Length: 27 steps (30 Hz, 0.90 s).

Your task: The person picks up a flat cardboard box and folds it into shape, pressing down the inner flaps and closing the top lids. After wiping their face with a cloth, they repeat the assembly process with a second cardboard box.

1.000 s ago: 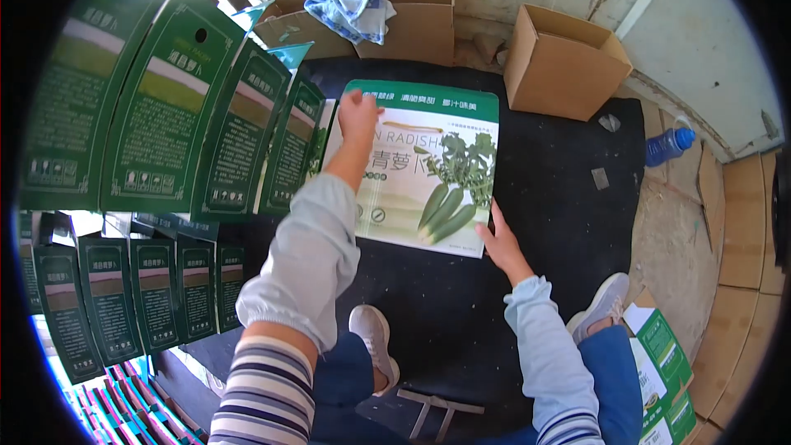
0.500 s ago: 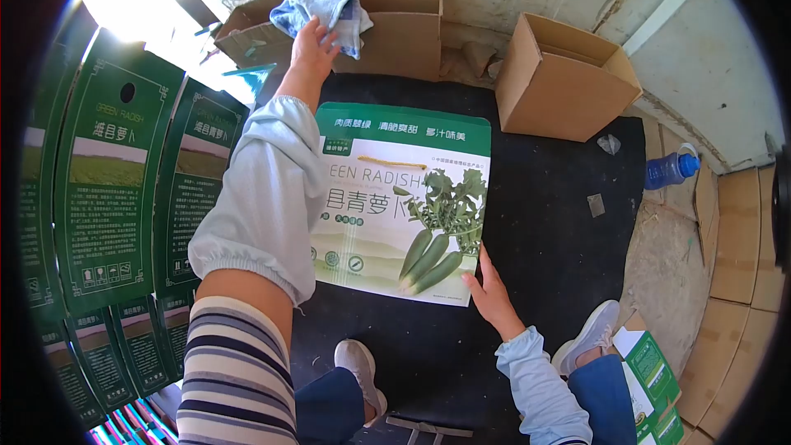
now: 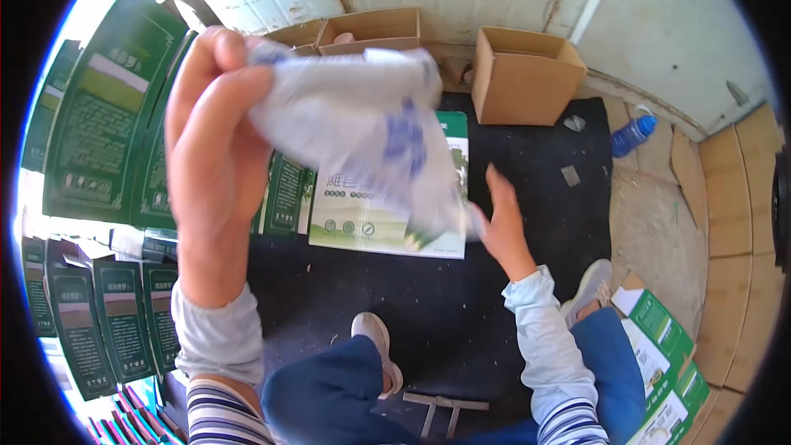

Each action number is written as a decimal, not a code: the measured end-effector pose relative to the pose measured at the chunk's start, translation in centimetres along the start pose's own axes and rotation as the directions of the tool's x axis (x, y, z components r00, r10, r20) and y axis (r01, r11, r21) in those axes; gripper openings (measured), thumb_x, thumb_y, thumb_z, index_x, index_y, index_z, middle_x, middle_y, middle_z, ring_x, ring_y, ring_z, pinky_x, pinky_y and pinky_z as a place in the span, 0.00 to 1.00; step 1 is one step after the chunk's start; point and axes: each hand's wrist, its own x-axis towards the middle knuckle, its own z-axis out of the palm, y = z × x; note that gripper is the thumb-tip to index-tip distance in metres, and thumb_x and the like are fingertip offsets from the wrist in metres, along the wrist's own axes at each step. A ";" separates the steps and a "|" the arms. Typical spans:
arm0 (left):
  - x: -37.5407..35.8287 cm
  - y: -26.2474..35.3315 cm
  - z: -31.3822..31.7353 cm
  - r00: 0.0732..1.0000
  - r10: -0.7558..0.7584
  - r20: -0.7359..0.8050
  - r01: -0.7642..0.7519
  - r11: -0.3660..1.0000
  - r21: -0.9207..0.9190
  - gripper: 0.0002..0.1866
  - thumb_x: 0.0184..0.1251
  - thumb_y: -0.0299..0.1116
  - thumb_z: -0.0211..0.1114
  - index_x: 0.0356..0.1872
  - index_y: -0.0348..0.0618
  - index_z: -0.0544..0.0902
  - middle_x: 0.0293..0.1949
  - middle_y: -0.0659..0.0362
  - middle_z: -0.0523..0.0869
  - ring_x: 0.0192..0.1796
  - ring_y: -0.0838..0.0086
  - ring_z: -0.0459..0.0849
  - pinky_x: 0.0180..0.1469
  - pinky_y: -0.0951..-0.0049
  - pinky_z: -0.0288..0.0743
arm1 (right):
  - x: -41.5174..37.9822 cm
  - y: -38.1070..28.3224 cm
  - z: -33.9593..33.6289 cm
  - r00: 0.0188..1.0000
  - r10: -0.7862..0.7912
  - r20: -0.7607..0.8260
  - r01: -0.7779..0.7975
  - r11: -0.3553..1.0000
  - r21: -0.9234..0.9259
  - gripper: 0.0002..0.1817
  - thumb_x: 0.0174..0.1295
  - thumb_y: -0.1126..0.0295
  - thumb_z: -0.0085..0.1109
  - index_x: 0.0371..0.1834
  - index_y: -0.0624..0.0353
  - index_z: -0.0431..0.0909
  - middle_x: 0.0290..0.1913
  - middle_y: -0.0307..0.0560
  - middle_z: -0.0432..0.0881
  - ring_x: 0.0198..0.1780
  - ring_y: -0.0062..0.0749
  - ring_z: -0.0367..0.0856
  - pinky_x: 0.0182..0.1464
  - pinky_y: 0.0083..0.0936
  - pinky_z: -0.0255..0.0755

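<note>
My left hand (image 3: 216, 144) is raised close to the camera, thumb and fingers pinching one corner of a white and blue cloth (image 3: 350, 103). The cloth hangs blurred across the view and covers much of the green radish gift box (image 3: 387, 235), which lies on the black mat. Beside the box's lower right edge is my right hand (image 3: 504, 227), fingers stretched out and apart. Its thumb overlaps the cloth's lower tip in this view.
Green printed cartons (image 3: 111, 115) stand along the left. Brown cardboard boxes (image 3: 527, 74) sit at the back wall, and a blue bottle (image 3: 633, 136) stands at the right. More printed packaging (image 3: 659, 363) lies by my foot at lower right, near stacked brown cartons (image 3: 737, 214).
My left hand has brought the cloth from over the back cardboard box up toward the camera. My right hand has let go of the gift box's edge. The view has shifted.
</note>
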 end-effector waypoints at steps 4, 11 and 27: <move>-6.4 6.0 2.0 0.976 -0.111 0.188 0.151 0.965 -0.215 0.07 0.58 0.21 0.52 0.36 0.43 0.67 0.34 0.58 0.73 0.34 0.76 0.75 0.39 0.79 0.70 | -0.6 -13.9 -9.0 0.936 -0.351 -0.030 0.351 0.926 0.141 0.40 0.47 0.69 0.68 0.66 0.64 0.62 0.64 0.59 0.67 0.64 0.55 0.66 0.67 0.38 0.60; -15.9 12.0 2.7 0.998 -0.056 0.002 0.055 0.991 -0.120 0.07 0.56 0.21 0.53 0.35 0.41 0.68 0.33 0.59 0.72 0.34 0.78 0.73 0.37 0.80 0.67 | -14.8 -18.3 -15.2 0.984 -0.066 0.166 0.046 0.991 0.122 0.26 0.48 0.80 0.58 0.55 0.58 0.71 0.45 0.55 0.80 0.46 0.49 0.81 0.44 0.33 0.75; -35.1 20.8 15.2 0.861 0.001 0.509 0.109 0.976 -0.186 0.29 0.62 0.36 0.62 0.64 0.43 0.67 0.60 0.33 0.67 0.55 0.49 0.74 0.58 0.54 0.69 | -28.2 -34.2 -26.6 0.930 -0.360 0.070 -0.021 0.138 0.990 0.28 0.57 0.74 0.57 0.62 0.69 0.65 0.53 0.51 0.78 0.54 0.31 0.78 0.58 0.26 0.68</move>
